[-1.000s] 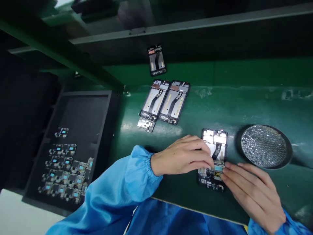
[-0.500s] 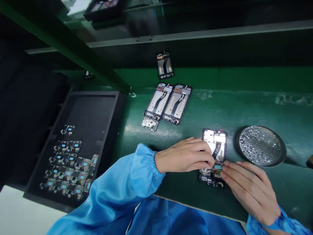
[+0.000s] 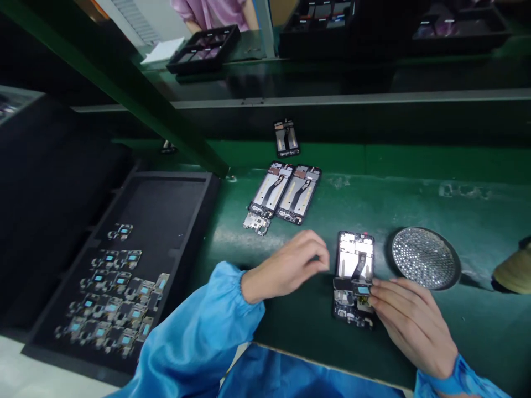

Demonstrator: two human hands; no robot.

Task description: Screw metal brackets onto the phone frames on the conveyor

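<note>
An opened phone body (image 3: pixel 355 257) lies on the green bench in front of me, its metal plate and black ribbon cable exposed. Across its lower half sits a phone circuit board (image 3: pixel 344 297) with a small light-blue patch. My right hand (image 3: pixel 412 320) has its fingers pressed together at the board's right edge, gripping it there; the fingertips are partly hidden. To the left of the phone and apart from it is my left hand (image 3: pixel 290 265), closed with thumb and fingers curled in. Whatever it may hold cannot be made out.
Two opened phone bodies (image 3: pixel 298 196) lie side by side, a loose circuit board (image 3: pixel 256 223) at their lower end, another phone body (image 3: pixel 286 138) behind. A black tray (image 3: pixel 166 193) of boards stands left. Right are a round dish (image 3: pixel 426 258) of shiny beads and a tan object (image 3: pixel 514 271).
My left hand has left the phone and moved left, its fingers curled. My right hand stays at the circuit board. The view has tilted up, showing a person in pink sleeves beyond the bench.
</note>
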